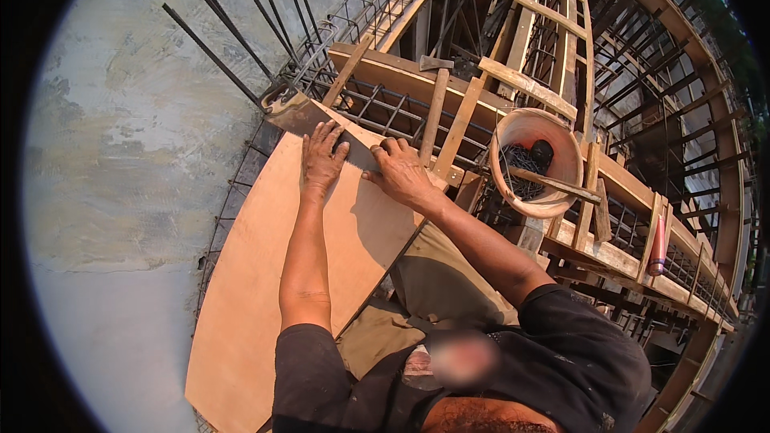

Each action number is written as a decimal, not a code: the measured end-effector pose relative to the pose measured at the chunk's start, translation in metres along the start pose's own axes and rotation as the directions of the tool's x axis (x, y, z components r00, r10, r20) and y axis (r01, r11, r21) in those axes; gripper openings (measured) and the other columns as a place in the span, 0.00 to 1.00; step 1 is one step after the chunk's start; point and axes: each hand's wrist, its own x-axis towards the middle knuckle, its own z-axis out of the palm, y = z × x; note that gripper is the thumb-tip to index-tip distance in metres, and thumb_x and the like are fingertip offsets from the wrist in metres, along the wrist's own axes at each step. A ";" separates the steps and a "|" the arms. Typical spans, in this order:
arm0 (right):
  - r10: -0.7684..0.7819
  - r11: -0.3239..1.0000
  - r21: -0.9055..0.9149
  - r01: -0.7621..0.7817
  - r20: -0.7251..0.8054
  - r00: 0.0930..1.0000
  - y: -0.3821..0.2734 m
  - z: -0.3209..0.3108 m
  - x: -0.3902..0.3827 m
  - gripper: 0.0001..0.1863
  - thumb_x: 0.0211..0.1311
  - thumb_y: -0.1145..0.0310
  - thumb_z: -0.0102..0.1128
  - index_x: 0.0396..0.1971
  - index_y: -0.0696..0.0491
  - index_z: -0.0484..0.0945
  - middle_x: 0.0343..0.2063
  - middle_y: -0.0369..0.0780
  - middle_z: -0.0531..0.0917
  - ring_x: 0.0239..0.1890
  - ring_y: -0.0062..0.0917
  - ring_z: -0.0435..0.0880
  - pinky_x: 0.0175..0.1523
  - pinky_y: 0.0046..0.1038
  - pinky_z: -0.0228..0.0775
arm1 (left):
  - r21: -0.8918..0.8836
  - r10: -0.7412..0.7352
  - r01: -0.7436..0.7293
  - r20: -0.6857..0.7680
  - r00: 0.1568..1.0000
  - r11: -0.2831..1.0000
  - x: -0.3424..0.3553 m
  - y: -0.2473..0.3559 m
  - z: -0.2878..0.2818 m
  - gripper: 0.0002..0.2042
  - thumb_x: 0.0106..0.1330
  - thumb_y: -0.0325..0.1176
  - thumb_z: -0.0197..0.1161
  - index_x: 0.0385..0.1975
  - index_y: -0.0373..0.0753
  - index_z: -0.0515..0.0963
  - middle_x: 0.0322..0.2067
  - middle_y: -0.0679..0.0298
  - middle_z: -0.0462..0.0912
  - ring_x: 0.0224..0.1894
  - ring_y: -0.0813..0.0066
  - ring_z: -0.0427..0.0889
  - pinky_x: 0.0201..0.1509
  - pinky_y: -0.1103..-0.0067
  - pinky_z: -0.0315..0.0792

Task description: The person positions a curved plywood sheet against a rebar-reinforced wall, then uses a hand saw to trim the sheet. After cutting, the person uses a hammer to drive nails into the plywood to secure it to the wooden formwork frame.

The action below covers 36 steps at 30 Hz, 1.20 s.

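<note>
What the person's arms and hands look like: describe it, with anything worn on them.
The left hand and right hand are bare; no gloves, watch or band show. The forearms are uncovered up to about the elbows. There, the left sleeve and right sleeve begin: short, dark, nearly black cloth, part of a shirt with some pale specks.

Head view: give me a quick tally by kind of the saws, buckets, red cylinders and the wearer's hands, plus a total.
Handsaw: 1
Bucket: 1
Red cylinder: 1
Hands: 2 (left hand, right hand)
Total: 5
</note>
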 end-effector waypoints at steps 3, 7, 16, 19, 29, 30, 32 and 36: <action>0.000 0.985 -0.175 0.003 0.017 1.000 -0.003 0.031 0.034 0.20 0.61 0.61 0.69 0.45 0.62 0.80 0.43 0.49 0.78 0.53 0.43 0.77 0.55 0.42 0.74 | -0.104 -0.005 0.003 -0.026 1.000 0.995 0.003 0.003 -0.004 0.22 0.72 0.47 0.60 0.62 0.47 0.78 0.68 0.65 0.72 0.76 0.63 0.61 0.81 0.58 0.44; 0.071 0.988 -0.140 -0.071 -0.005 0.997 -0.016 0.050 0.042 0.12 0.59 0.71 0.65 0.39 0.64 0.79 0.39 0.52 0.80 0.43 0.45 0.84 0.48 0.42 0.78 | -0.297 -0.128 0.072 -0.175 0.976 0.952 -0.002 -0.020 0.004 0.18 0.67 0.35 0.64 0.56 0.40 0.81 0.65 0.58 0.76 0.72 0.58 0.67 0.78 0.62 0.55; 0.312 0.949 -0.044 -0.312 0.010 0.950 -0.020 0.045 0.059 0.18 0.48 0.71 0.70 0.38 0.65 0.79 0.37 0.53 0.83 0.40 0.46 0.87 0.45 0.39 0.82 | -0.299 -0.485 0.387 -0.432 0.760 0.872 0.020 -0.041 0.017 0.29 0.59 0.39 0.72 0.57 0.28 0.76 0.60 0.45 0.76 0.68 0.50 0.68 0.75 0.59 0.57; 0.327 0.945 -0.016 -0.326 0.083 0.942 -0.025 0.038 0.062 0.25 0.45 0.67 0.75 0.41 0.67 0.77 0.38 0.54 0.82 0.41 0.49 0.86 0.48 0.42 0.81 | -0.212 -0.570 0.529 -0.334 0.751 0.822 0.032 -0.039 0.011 0.32 0.58 0.42 0.73 0.59 0.28 0.75 0.62 0.46 0.74 0.69 0.50 0.67 0.75 0.59 0.57; 0.314 0.796 0.455 -0.399 0.252 0.915 -0.025 0.040 0.073 0.26 0.56 0.60 0.69 0.45 0.67 0.77 0.36 0.60 0.84 0.41 0.51 0.86 0.50 0.43 0.77 | -0.503 -0.554 0.337 -0.381 0.740 0.796 0.031 -0.043 0.009 0.35 0.62 0.39 0.71 0.65 0.26 0.67 0.66 0.40 0.68 0.70 0.45 0.66 0.75 0.58 0.59; 0.306 0.802 0.472 -0.365 0.200 0.931 -0.030 0.043 0.078 0.22 0.59 0.61 0.67 0.43 0.66 0.78 0.32 0.59 0.84 0.39 0.52 0.86 0.48 0.45 0.77 | -0.708 -0.600 0.214 -0.353 0.718 0.673 0.031 -0.050 0.008 0.36 0.63 0.36 0.71 0.67 0.26 0.63 0.66 0.39 0.67 0.69 0.45 0.67 0.74 0.58 0.61; 0.284 0.814 0.492 -0.307 0.124 0.951 -0.028 0.050 0.073 0.18 0.65 0.61 0.62 0.39 0.65 0.79 0.30 0.60 0.83 0.39 0.55 0.85 0.47 0.48 0.76 | -0.967 -0.777 0.084 -0.140 0.613 0.241 0.027 -0.042 0.005 0.42 0.64 0.26 0.69 0.72 0.26 0.47 0.60 0.36 0.71 0.62 0.52 0.74 0.67 0.60 0.72; 0.267 0.809 0.545 -0.223 -0.002 0.964 -0.025 0.039 0.049 0.18 0.67 0.61 0.60 0.41 0.64 0.78 0.30 0.58 0.83 0.39 0.56 0.84 0.48 0.50 0.74 | -0.993 -0.655 -0.026 0.059 0.753 -0.119 0.031 -0.059 -0.025 0.33 0.65 0.24 0.67 0.67 0.25 0.58 0.47 0.47 0.81 0.46 0.58 0.84 0.52 0.62 0.81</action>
